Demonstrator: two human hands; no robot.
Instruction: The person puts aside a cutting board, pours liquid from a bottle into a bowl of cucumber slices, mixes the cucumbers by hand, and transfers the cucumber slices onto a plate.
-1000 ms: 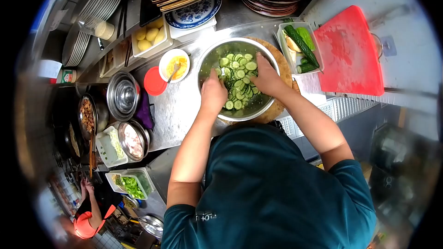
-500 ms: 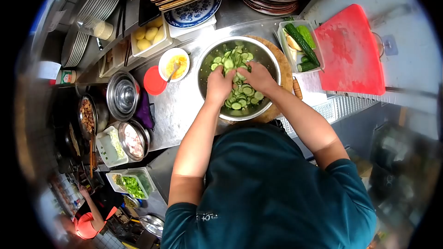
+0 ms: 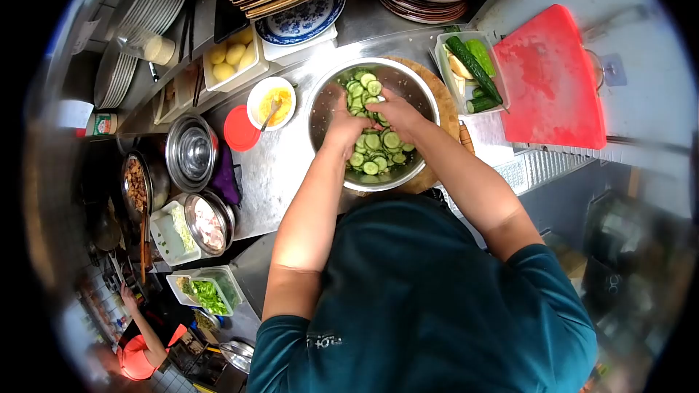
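Observation:
A big steel bowl [image 3: 430, 138] holds many thin cucumber slices [image 3: 373, 147]. Both of my hands reach down into it. My left hand [image 3: 345, 125] is at the left side of the slices, thumb pointing right, the other fingers partly hidden against the bowl wall. From the right, my right hand [image 3: 397, 114] curls around slices near the middle. Together the hands cup a heap of slices between them, the thumbs close to each other. Under the bowl lies a round wooden board [image 3: 445, 105].
Left of the bowl are a white bowl of yellow minced food [image 3: 290, 109] with a spoon and a red lid [image 3: 242, 128]. To the right stand a tub of whole cucumbers [image 3: 473, 65] and a red cutting board [image 3: 550, 80]. A co-worker [image 3: 142, 353] is at lower left.
My hands have parted slightly and sunk around the slices, with the left hand lower. Slices have shifted into a heap at the top and middle of the bowl.

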